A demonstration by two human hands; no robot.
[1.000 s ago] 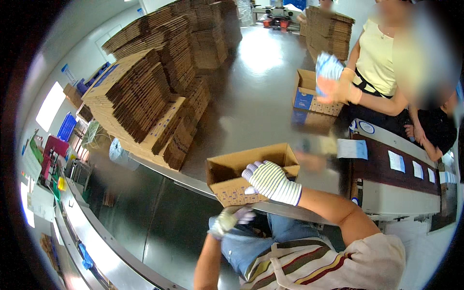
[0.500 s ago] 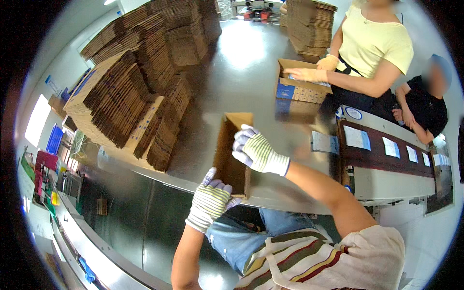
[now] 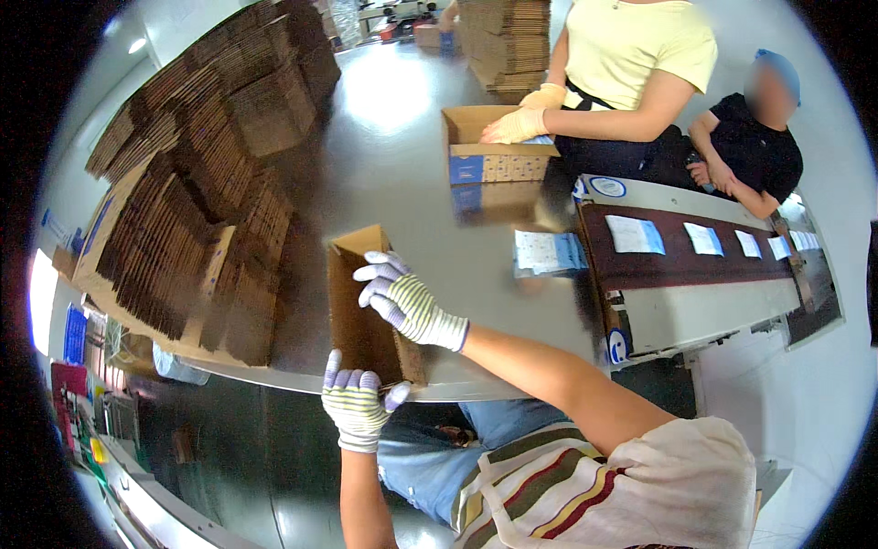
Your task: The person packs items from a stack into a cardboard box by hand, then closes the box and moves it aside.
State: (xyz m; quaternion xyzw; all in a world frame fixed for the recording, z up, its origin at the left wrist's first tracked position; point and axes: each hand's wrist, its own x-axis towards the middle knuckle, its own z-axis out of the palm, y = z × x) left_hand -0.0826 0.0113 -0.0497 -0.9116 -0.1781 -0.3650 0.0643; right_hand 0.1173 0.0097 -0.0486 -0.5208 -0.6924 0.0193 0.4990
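A brown cardboard box (image 3: pixel 352 316) lies on its side on the shiny metal table (image 3: pixel 402 174), its opening turned to the left. My right hand (image 3: pixel 402 300), in a striped white glove, presses on the box's upper right edge. My left hand (image 3: pixel 357 407), gloved the same way, holds the box's near end at the table's front edge. Both hands grip this one box.
Tall stacks of flattened cartons (image 3: pixel 197 192) fill the table's left side. Across the table a person in a yellow top has gloved hands at an open carton (image 3: pixel 494 146). A conveyor (image 3: pixel 704 252) carrying flat packets runs on the right, with a second person behind it. One packet (image 3: pixel 547 252) lies on the table.
The box has turned from upright with its opening up to lying on its side. My left hand rose from under the table's edge and took the box's near end.
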